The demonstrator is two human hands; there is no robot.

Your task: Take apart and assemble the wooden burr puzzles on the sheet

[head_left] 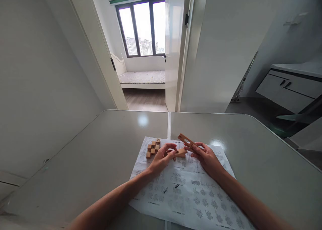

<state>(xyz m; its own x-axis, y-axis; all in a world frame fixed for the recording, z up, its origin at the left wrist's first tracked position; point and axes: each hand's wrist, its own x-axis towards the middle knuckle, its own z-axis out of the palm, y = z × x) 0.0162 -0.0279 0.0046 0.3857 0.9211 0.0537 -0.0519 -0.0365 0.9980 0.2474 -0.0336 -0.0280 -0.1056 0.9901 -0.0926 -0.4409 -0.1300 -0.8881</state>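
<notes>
My right hand (205, 154) is closed on a flat wooden strip (187, 140) marked with a 2 and pierced by slots, held tilted above the sheet. My left hand (164, 156) has its fingers curled in a pinch near a small wooden piece; what exactly sits between the fingertips is too small to make out. Between the hands lie wooden pieces (181, 152) on the paper. Left of my left hand stands a cluster of several small wooden cubes (153, 146), some with numbers on them.
A creased instruction sheet (181, 196) with printed diagrams lies under everything. The grey table (113, 149) has a seam (169, 126) down its middle. Past its far edge are an open door (173, 48), a bed (143, 77) and a window. A white cabinet (286, 85) stands at right.
</notes>
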